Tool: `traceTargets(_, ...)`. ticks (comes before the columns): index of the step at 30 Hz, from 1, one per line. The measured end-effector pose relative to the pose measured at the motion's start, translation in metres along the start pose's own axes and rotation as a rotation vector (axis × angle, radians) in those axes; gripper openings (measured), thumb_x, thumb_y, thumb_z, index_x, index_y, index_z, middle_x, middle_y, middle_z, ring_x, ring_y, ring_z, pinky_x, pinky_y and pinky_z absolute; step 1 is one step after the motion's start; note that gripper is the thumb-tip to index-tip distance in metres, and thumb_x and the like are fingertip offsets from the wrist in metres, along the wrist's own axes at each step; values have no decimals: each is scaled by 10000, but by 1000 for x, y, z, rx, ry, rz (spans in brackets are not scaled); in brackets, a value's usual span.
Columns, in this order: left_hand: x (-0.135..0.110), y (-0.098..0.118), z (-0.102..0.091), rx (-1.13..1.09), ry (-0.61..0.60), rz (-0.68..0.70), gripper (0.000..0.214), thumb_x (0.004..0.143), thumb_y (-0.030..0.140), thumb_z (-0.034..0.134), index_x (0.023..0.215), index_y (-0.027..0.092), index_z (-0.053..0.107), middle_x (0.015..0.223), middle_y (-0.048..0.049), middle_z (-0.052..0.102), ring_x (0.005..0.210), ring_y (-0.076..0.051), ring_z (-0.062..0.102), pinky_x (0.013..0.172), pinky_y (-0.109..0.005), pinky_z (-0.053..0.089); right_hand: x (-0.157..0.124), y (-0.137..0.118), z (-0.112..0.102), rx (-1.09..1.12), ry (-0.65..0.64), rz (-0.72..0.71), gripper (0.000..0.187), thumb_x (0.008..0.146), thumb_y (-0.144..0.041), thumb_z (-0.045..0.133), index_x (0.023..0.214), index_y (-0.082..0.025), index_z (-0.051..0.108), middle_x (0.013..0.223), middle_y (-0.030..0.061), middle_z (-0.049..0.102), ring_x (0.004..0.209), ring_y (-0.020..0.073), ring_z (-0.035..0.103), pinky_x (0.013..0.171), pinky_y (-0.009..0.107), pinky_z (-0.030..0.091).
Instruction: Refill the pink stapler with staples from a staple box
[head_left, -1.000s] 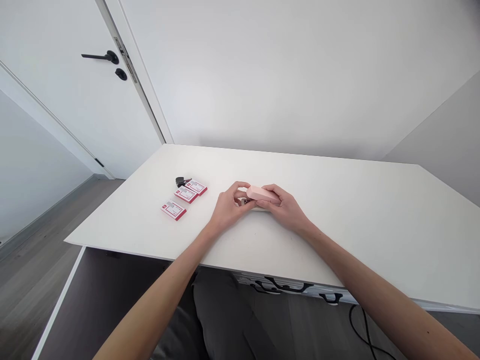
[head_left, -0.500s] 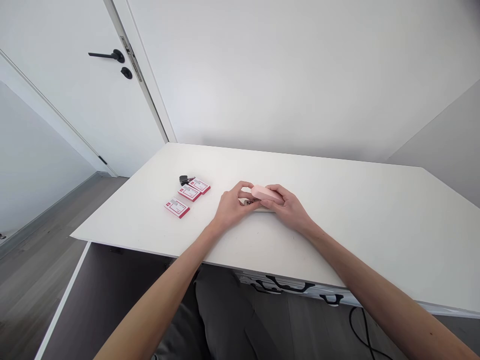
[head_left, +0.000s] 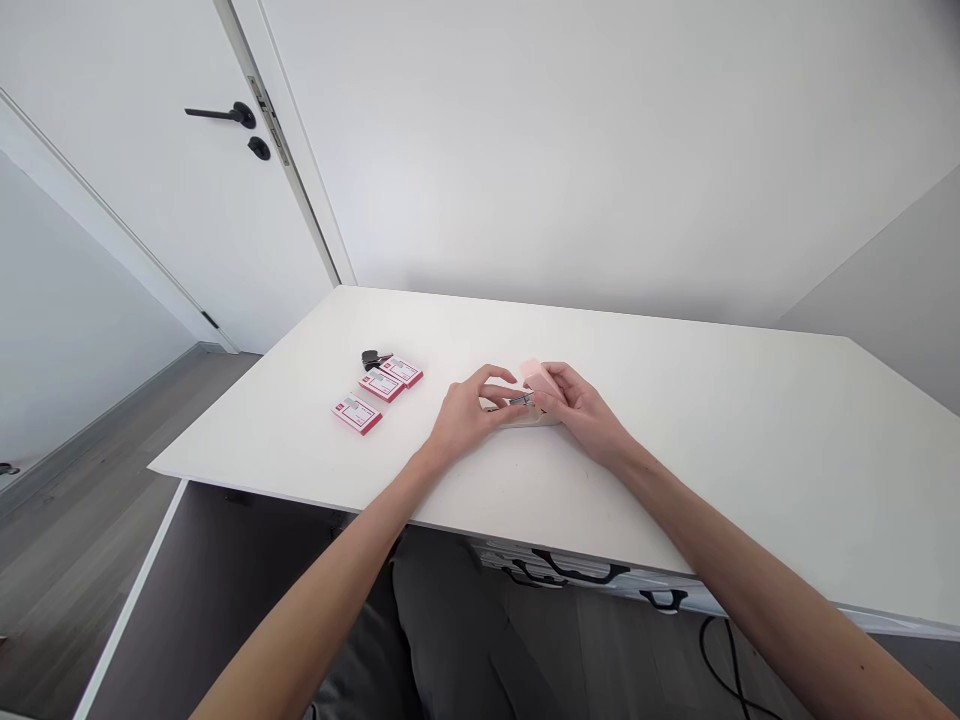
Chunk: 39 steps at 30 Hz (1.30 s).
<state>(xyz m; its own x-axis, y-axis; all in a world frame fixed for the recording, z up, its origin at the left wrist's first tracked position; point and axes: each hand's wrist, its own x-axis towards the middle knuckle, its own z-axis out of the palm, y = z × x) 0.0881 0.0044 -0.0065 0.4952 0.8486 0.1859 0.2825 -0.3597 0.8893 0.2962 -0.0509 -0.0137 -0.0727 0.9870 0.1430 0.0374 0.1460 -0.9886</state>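
A pink stapler (head_left: 541, 381) with a pale base rests on the white tabletop between my hands, its top cover swung up. Metal of the magazine (head_left: 520, 399) shows in the gap below the cover. My right hand (head_left: 576, 408) grips the raised cover and the back end. At the front end, my left hand (head_left: 474, 410) has its thumb and some fingers closed around the lower part, with the index finger lifted. Whether a strip of staples is between the left fingers is too small to tell.
Several small red-and-white boxes (head_left: 358, 412) lie to the left, with a black staple remover (head_left: 373, 359) behind them. A wall borders the back of the white table (head_left: 712, 430). Drawers with black handles (head_left: 581, 570) sit below its front edge.
The stapler's pink cover has tilted up more steeply, raised by my right hand, and the metal inside now shows. My left index finger has lifted away from the cover.
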Motion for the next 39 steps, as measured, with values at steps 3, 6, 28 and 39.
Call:
traceTargets(3, 0, 1, 0, 27, -28, 8, 406, 819, 440, 842, 1145, 290, 651, 1037, 9, 843, 741, -169, 717, 721, -298, 528, 1, 0, -2, 81, -29, 28, 468, 886, -556, 795, 1260, -316, 648, 1217, 51, 694, 1081, 240, 653, 949, 397, 533)
traceTargets(6, 1, 2, 0, 38, -48, 34, 433, 813, 452, 843, 1175, 310, 655, 1046, 17, 841, 832, -191, 744, 761, -312, 539, 1, -1, -4, 138, -58, 58, 447, 868, -523, 816, 1235, -309, 679, 1177, 49, 685, 1034, 235, 652, 936, 402, 535)
traceTargets(28, 0, 0, 1, 129, -130, 139, 177, 894, 432, 748, 1006, 297, 774, 1124, 9, 777, 790, -167, 686, 773, -311, 533, 3, -4, -12, 234, -135, 95, 267, 824, -460, 802, 1019, -298, 718, 1254, 66, 637, 1014, 258, 632, 901, 442, 558)
traceTargets(39, -2, 1, 2, 96, -115, 113, 184, 925, 450, 696, 961, 273, 730, 1095, 11, 779, 787, -162, 686, 710, -288, 510, 3, -4, -12, 224, -139, 96, 294, 817, -468, 806, 1041, -304, 706, 1249, 66, 636, 1008, 260, 632, 911, 453, 562)
